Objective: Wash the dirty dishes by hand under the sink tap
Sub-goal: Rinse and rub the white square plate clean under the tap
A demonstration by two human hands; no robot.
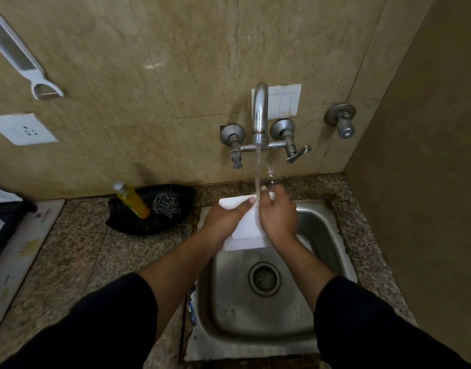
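A white rectangular dish is held over the back of the steel sink, tilted under the running stream from the wall tap. My left hand grips the dish at its left edge, thumb on the top rim. My right hand lies over the dish's right side, where the water lands. Part of the dish is hidden under both hands.
A black tray left of the sink holds a yellow soap bottle and a steel scrubber. Granite counter surrounds the sink. A wall stands close on the right. A peeler hangs on the tiles.
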